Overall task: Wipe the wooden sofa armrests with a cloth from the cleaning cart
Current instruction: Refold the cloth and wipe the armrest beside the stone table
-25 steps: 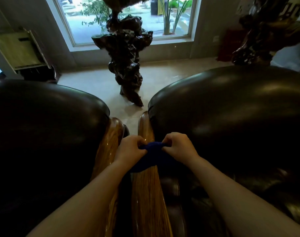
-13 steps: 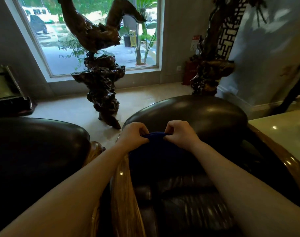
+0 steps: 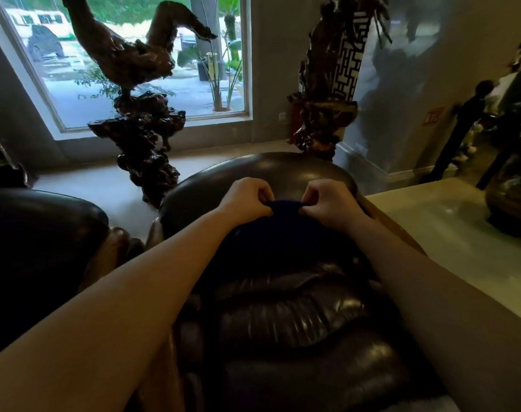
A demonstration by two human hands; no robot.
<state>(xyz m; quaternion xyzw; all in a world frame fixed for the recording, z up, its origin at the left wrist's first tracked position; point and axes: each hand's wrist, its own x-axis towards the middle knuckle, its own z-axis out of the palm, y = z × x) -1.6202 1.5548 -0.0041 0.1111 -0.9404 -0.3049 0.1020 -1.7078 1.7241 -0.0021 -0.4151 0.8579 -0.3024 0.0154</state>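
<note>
Where the two hands meet above the seat, a dark blue cloth point(image 3: 283, 230) hangs from its upper edge and drapes down in front of the dark leather sofa point(image 3: 283, 310); its lower part merges with the shadow and cannot be traced.

Left hand point(image 3: 246, 200): fingers curled closed, pinching the cloth's top edge at its left end.
Right hand point(image 3: 330, 203): fingers curled closed, pinching the same edge at its right end, close beside the left hand.
Both forearms bare, reaching in from the lower corners.

Sofa backrest: rounded, glossy, directly behind the hands; seat cushion creased, below the cloth.
Wooden armrest point(image 3: 393, 224), right side: polished brown, partly hidden by the right forearm.
Wooden armrest, left side point(image 3: 152, 239): only its rounded end shows past the left forearm.
Second leather sofa point(image 3: 36, 233): to the left, just beside the first.
Pale stone table top point(image 3: 449, 242): just beside the right armrest; a dark vessel point(image 3: 512, 197) stands on it.
Gnarled root carving point(image 3: 143, 138): upright on the floor behind the sofas, before the window point(image 3: 75, 69).
Second root carving point(image 3: 324, 114): behind the backrest, near the wall corner.
</note>
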